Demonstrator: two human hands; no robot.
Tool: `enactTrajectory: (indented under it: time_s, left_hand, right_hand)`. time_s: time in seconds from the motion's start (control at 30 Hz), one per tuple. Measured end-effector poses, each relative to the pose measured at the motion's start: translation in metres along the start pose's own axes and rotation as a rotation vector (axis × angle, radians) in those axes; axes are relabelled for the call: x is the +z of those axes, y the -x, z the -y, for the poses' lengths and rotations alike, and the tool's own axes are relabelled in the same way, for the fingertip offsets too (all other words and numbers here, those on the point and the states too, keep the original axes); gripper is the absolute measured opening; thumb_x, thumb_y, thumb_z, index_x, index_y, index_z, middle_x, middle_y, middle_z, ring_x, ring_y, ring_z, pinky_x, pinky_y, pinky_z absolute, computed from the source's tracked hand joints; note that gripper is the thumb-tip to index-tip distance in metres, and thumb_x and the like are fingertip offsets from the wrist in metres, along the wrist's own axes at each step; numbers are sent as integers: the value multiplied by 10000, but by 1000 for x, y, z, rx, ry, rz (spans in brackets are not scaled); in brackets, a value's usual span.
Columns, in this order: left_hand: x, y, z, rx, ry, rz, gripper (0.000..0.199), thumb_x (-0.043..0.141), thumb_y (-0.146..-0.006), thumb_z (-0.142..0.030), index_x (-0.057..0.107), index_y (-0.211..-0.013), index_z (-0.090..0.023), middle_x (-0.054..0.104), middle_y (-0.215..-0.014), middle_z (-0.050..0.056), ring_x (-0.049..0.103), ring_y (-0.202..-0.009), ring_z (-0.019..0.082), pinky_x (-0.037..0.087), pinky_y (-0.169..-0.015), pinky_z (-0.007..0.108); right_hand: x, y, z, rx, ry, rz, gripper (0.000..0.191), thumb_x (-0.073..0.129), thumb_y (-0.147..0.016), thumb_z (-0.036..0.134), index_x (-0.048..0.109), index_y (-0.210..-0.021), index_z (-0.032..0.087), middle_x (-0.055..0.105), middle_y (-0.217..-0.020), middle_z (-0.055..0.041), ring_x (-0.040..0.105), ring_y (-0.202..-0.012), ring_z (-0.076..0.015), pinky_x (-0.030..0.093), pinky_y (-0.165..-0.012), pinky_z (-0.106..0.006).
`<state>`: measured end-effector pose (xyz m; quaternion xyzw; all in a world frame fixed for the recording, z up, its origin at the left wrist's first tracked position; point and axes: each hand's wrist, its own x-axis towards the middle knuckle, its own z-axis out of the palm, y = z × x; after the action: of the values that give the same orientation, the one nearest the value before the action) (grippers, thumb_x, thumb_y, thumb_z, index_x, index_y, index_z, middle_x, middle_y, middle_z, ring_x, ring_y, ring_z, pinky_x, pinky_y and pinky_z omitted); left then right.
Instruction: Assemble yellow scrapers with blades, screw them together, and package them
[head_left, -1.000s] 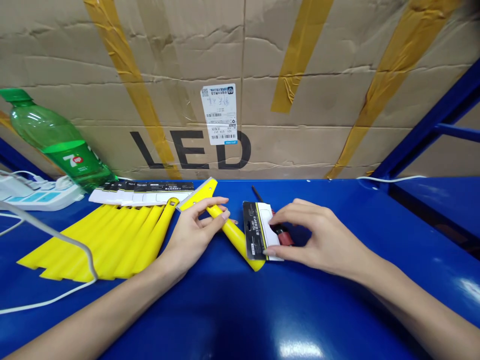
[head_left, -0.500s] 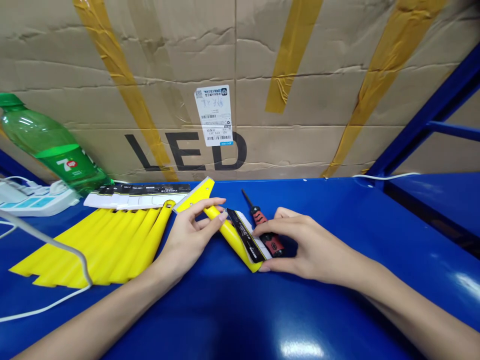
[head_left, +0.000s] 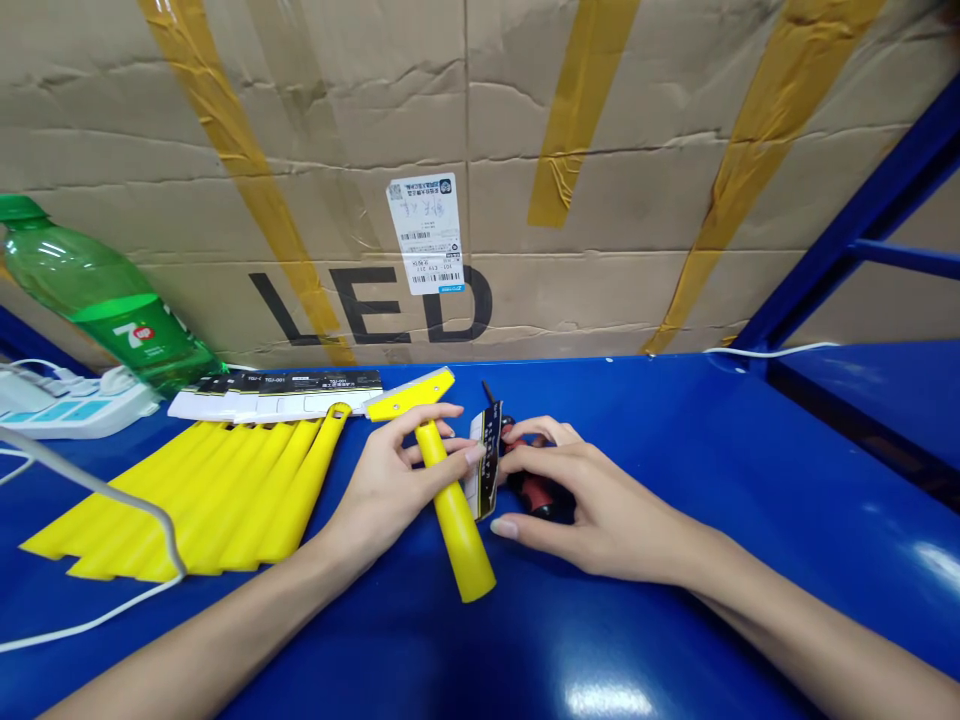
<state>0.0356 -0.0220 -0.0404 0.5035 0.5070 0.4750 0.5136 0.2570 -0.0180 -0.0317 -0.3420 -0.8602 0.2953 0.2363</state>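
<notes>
My left hand [head_left: 397, 465] is closed around the handle of a yellow scraper [head_left: 457, 530]. Its wide head with a pale edge points up and left, and the handle slants down to the right. A black and white printed card [head_left: 486, 460] stands beside the handle, near my left thumb tip. The fingertips of my right hand [head_left: 592, 490] are at the card's right edge, with the thumb held lower and apart; their exact grip is partly hidden. Behind those fingers lies a red and black screwdriver [head_left: 536, 492], largely covered.
Several yellow scrapers [head_left: 202, 500] lie in a row at left, with printed cards [head_left: 277, 395] at their far ends. A green bottle [head_left: 112, 300], a white power strip [head_left: 90, 405] and a white cable [head_left: 161, 520] are farther left. A cardboard box [head_left: 600, 290] stands behind the blue table [head_left: 637, 640].
The scraper has turned: its handle end swung toward me and its head lies flatter. The card has tilted upright and come away from the handle's end, and my right thumb has left that end.
</notes>
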Motion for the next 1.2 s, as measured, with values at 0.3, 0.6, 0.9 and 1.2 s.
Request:
enactTrajectory:
  time_s: [0.3,0.6,0.9,1.2]
  left_hand:
    - [2,1,-1,-37,33,45,614,911,-682,-384,677,-1216,-193,664,-952,10,720,-835,162,604,-756,267]
    - [0,-4,-5,-63,-7,19,636,885,-710,-430,655,-1252,-191,610,-882,-33,664,-690,112,561,-696,253]
    - [-12,-3,-12,4,-79,-54,709,890,-685,-453,644,-1299,-197,590,-836,-31,574,-762,123,508,-710,237]
    - [-9,-1,-9,5,-71,-37,743,912,-653,-386,647,-1324,-206,587,-878,-27,591,-773,121,545,-758,258]
  right_hand:
    - [14,-12,-6,118,-343,-222,122,632,-945,312,555,-911,224,716,-885,-7,698,-831,-167,508,-737,-295]
    - [15,-36,0,330,-433,-183,239,661,-800,145,577,-1010,224,776,-830,0,563,-470,-92,448,-493,-229]
    - [-17,-71,15,500,-722,-76,489,660,-667,-39,542,-1079,194,721,-635,26,613,-549,-109,521,-595,-219]
    - [-18,-62,15,579,-763,14,122,676,-786,31,733,-845,121,749,-729,-43,712,-666,-131,617,-679,-241]
